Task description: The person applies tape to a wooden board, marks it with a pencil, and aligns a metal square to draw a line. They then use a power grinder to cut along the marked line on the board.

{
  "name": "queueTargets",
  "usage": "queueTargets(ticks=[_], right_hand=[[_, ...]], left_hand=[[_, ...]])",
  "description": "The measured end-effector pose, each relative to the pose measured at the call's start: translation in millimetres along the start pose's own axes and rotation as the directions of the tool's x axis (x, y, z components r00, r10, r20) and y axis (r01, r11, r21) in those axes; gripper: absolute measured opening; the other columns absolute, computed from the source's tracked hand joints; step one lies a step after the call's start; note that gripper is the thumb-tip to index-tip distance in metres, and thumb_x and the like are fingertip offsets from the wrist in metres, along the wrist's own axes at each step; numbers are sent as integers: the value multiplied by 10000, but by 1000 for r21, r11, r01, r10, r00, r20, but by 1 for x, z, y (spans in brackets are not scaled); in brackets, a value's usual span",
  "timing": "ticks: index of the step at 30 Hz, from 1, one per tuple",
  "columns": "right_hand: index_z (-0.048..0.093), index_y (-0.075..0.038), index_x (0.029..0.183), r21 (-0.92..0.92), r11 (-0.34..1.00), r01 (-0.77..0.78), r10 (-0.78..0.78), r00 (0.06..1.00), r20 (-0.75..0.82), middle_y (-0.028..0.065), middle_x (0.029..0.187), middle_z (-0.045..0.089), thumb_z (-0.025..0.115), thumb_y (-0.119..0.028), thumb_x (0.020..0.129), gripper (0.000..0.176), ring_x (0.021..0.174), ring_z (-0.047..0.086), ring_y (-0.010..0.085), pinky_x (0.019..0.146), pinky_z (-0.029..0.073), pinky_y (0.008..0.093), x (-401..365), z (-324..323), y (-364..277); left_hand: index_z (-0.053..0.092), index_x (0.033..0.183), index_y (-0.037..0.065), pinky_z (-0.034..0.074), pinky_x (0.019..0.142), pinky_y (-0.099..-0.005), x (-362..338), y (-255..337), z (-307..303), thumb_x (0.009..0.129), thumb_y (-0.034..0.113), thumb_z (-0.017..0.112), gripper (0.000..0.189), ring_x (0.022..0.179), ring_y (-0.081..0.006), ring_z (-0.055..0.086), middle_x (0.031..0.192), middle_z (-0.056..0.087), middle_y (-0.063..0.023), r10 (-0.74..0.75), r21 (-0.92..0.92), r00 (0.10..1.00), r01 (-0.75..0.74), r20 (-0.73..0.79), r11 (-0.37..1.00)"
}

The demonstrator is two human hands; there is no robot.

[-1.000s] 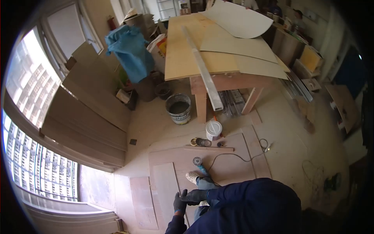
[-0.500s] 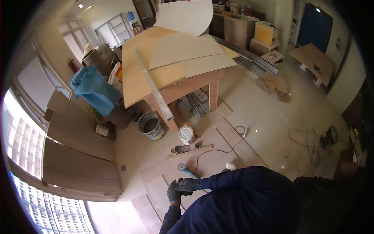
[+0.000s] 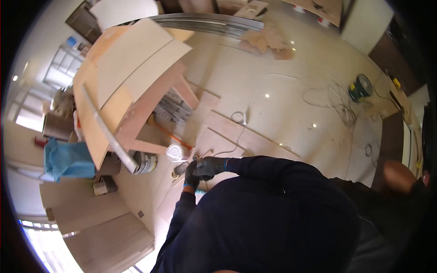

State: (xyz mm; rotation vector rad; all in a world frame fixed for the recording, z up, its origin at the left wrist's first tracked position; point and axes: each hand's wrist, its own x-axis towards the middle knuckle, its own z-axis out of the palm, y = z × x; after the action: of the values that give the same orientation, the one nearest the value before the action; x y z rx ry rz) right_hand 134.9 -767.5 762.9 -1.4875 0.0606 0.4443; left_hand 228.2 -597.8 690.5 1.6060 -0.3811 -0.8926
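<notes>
Right hand (image 3: 210, 167) against left hand (image 3: 190, 176), both gloved.
From here I can't tell how open either is, or whether they grip anything; a white pail (image 3: 175, 153) stands just beyond them.

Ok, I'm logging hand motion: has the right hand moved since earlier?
Yes: against the white tub, the right hand shifted in view from well below to lower right and closer; the view turned too.

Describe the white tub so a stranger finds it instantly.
Start at the large wooden table, left of centre. Beside the lower end of its near leg, just past the gloved left hand, stands the tub. Its bright white, round top sets it apart from the grimy bucket nearby.
</notes>
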Motion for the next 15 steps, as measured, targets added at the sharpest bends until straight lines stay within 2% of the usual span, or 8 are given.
queueTargets(ticks=[2,4,6,8,10,11,12,15], right_hand=[[695,-47,882,114,991,-73,85,991,-105,76,733,687,600,-400,965,375,624,648,130,558,527,288,-21,-50,16],[695,-55,852,30,994,-104,108,959,-262,46,663,646,596,-338,938,311,566,617,164,516,498,305,-50,-103,37],[676,-69,886,-227,932,283,-349,870,-350,26,643,606,603,-325,912,268,584,605,164,498,479,336,-47,-168,158],[660,-95,892,-870,459,-184,-505,751,-425,11,633,575,597,-301,882,216,598,597,170,484,457,368,-114,-215,182],[616,-141,808,-718,630,-296,-406,663,-629,0,616,548,576,-266,859,140,575,563,179,453,418,358,-166,-253,240],[573,-161,761,-31,992,120,-95,578,-810,-10,602,523,558,-265,888,166,537,525,167,433,386,338,-201,-254,230],[531,-180,714,636,579,510,224,651,-725,-19,588,498,540,-265,918,221,500,487,155,414,355,318,-235,-251,210],[408,-203,691,584,577,571,467,356,-809,-65,581,310,413,-394,1038,397,426,290,83,395,227,249,-277,-246,193]], left_hand=[[687,1057,48,540,714,-304,39,8,21,935,217,601,225,815,-183,669,917,701,-78,186,430,981,-188,48,883],[692,905,61,530,630,-342,97,-8,23,888,205,639,154,679,-185,655,772,686,-59,-348,175,937,337,34,925],[711,762,112,540,644,-439,129,-15,22,851,301,609,232,666,-295,688,726,697,-125,-94,823,979,-99,181,559],[739,786,137,539,704,-484,180,-68,-15,850,379,584,294,761,-348,700,804,720,-146,-97,846,846,-531,525,-46],[718,726,95,562,661,-486,193,-64,-19,835,288,600,251,716,-342,711,771,717,-152,-299,874,823,-475,482,101],[725,725,93,559,647,-486,197,-57,-20,875,314,543,323,698,-329,716,765,721,-151,-264,692,697,-711,667,-125],[733,730,94,558,653,-489,202,-51,-18,882,338,529,352,709,-327,719,776,725,-153,-278,735,732,-668,622,-117],[749,795,143,555,717,-495,224,-28,-4,870,360,554,301,790,-341,721,840,737,-135,-365,725,679,-688,637,-16]])
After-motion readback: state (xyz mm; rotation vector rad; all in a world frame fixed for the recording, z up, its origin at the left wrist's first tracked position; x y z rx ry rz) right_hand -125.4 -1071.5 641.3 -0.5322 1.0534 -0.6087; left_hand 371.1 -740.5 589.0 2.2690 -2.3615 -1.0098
